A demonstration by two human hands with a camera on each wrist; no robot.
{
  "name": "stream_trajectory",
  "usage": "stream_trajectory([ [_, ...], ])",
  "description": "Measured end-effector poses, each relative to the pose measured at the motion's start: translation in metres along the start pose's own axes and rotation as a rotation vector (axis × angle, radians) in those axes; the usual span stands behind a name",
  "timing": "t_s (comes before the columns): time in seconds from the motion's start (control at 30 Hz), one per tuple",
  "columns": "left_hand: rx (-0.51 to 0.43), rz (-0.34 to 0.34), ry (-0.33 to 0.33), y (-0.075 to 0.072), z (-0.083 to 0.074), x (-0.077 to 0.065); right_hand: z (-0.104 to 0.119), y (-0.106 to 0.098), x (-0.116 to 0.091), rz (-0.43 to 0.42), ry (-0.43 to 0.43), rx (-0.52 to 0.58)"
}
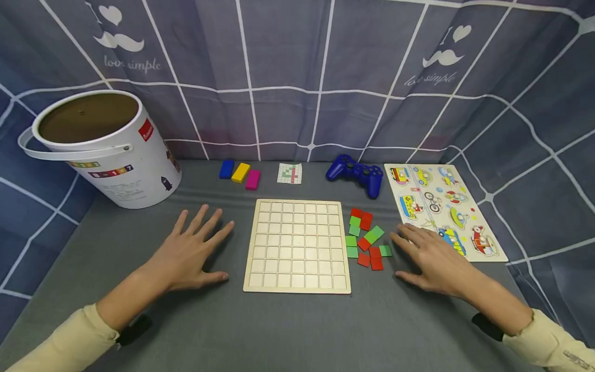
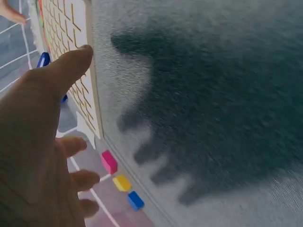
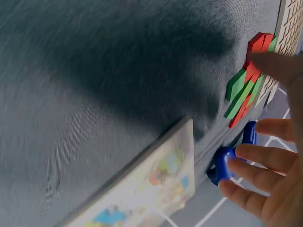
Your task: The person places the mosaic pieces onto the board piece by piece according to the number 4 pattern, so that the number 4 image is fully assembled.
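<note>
A square wooden grid board lies on the grey table between the two hands. To its left my left hand is spread with nothing in it, the thumb toward the board. Red and green square tiles lie in a loose group along the board's right edge. My right hand, fingers extended and holding nothing, is just right of these tiles. Its fingers overlap the corner of a picture puzzle board in the head view. In the right wrist view the tiles appear beyond the thumb.
A white bucket with a handle stands at the back left. Along the back lie blue, yellow and magenta blocks, a small grid-pattern card and a blue game controller. A grey checked curtain hangs behind.
</note>
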State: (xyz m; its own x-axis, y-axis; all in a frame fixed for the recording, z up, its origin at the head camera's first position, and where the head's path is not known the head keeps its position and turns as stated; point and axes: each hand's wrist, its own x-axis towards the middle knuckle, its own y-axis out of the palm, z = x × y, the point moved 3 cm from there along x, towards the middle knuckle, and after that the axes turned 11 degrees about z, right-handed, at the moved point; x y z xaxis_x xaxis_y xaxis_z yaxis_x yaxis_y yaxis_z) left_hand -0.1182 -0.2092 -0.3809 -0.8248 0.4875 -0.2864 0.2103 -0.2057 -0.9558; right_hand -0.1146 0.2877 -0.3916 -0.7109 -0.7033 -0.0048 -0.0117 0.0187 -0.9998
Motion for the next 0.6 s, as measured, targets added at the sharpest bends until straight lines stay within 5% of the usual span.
stream_trajectory([
  [0.2,-0.179,0.035,0.064,0.001,-0.005,0.011,-0.003,0.003,0.012,-0.149,-0.079,0.116],
  [0.6,-0.486,-0.03,0.16,0.008,-0.006,0.044,-0.003,0.023,0.018,-0.115,0.014,0.247],
])
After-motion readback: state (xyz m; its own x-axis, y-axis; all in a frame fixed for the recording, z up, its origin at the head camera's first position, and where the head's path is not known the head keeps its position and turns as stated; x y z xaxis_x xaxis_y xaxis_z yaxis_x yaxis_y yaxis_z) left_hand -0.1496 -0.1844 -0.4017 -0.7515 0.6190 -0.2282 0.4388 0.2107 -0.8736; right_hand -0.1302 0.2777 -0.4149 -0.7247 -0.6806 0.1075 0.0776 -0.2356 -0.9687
